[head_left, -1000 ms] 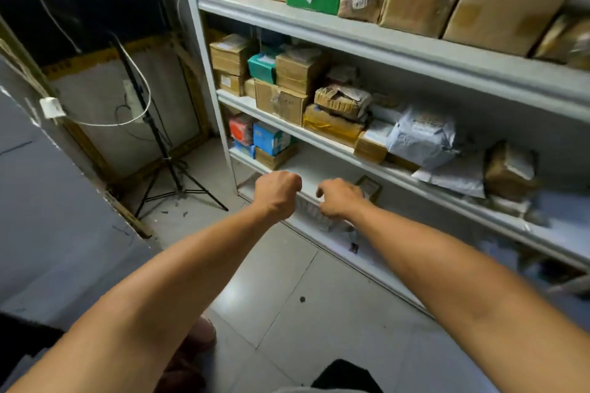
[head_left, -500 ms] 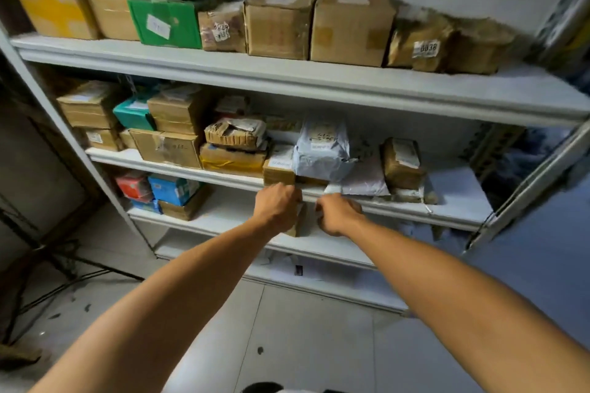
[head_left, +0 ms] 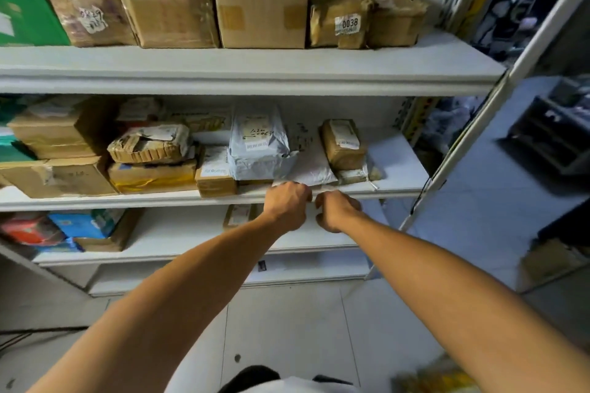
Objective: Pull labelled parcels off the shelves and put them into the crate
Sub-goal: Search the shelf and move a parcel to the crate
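Note:
White metal shelves [head_left: 242,73] carry many labelled parcels. On the middle shelf a grey poly-bag parcel [head_left: 260,143] leans over a flat white mailer [head_left: 311,171], between a small cardboard box [head_left: 215,174] and a taped brown parcel [head_left: 341,143]. My left hand [head_left: 287,207] and my right hand [head_left: 335,210] are side by side, both curled into fists, at the front edge of that shelf just below the white mailer. Nothing shows inside either fist. I see no crate that I can make out.
The top shelf carries brown cartons, one marked 0038 [head_left: 338,21], and a green box [head_left: 25,13]. Lower shelves hold blue and red packs [head_left: 83,223] and a small box [head_left: 238,215]. A slanted shelf upright [head_left: 472,137] stands at the right, a blurred yellow thing [head_left: 437,373] on the tiled floor.
The view has swung right and closer to the shelves. Both fists rose from the low shelf level to the middle shelf's front edge, staying closed and side by side.

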The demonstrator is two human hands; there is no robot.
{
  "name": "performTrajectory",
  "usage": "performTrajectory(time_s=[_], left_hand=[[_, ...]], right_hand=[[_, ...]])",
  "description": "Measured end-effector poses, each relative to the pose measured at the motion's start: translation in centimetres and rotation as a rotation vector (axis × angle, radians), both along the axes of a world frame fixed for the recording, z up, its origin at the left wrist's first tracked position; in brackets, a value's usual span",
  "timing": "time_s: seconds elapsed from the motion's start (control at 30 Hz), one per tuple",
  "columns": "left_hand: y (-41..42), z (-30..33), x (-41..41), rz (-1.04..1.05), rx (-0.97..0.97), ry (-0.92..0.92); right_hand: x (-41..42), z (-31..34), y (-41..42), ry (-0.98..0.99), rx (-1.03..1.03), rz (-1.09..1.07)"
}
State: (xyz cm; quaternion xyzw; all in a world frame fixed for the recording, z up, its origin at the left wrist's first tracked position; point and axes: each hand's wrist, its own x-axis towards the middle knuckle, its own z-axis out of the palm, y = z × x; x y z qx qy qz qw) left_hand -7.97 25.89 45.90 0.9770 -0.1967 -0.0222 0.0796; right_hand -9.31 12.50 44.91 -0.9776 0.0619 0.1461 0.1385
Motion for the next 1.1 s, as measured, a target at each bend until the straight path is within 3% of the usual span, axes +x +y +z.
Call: performTrajectory(time_s=[0.23,0.6,0.77,1.1], left_hand=[[4.7,-1.2,1.9,-0.03,0.0,0.034],[21.0,-1.4,5.2,-0.003,0.073,0.021],[28.8,-2.7,5.7,0.091,0.036,0.05],[42.8,-6.3,5.8,0.48,-0.031,0.116]], right_hand=[[1.4,-0.7,5.2,0.038,-0.011,-0.03],[5.2,-1.6,22.4,0.055,-0.004,-0.008],[6.8,-2.5,29.9,0.09,0.04,0.103],[11.4,-6.0,40.6,0.139,-0.118,0.504]])
